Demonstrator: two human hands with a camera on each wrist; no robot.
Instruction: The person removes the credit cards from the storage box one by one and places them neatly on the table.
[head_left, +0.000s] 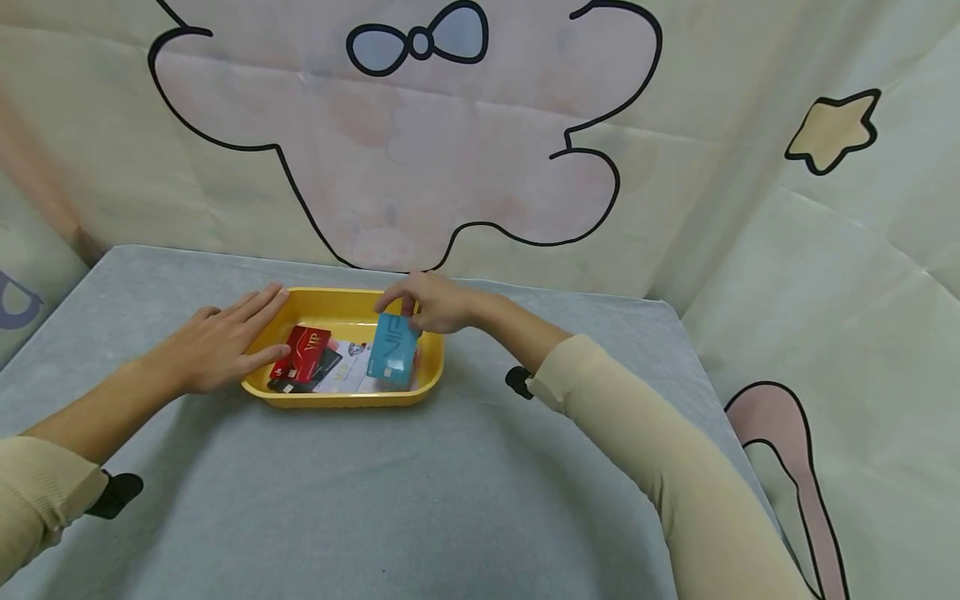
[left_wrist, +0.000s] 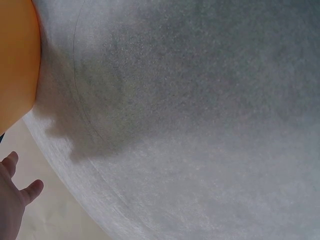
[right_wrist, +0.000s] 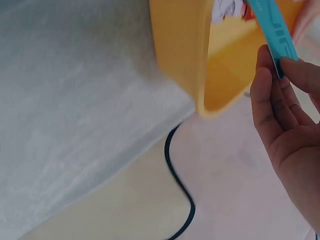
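Between thumb and fingers, my right hand (head_left: 437,303) pinches a blue VIP card (head_left: 393,348), tilted over the right part of a yellow tray (head_left: 341,401). The right wrist view shows the same card (right_wrist: 274,30) held at its end by the right hand (right_wrist: 295,135). My left hand (head_left: 228,342) lies along the tray's left side with its fingers extended. Inside the tray are a red VIP card (head_left: 303,350), a dark card (head_left: 324,367) partly under it, and a whitish printed card or sheet (head_left: 348,369), partly hidden by the blue card.
A grey cloth (head_left: 360,500) covers the table beneath the tray. Behind the table hangs a pale curtain (head_left: 712,217) with cartoon drawings, close to its back edge. Black bands (head_left: 116,495) show at both sleeve cuffs.
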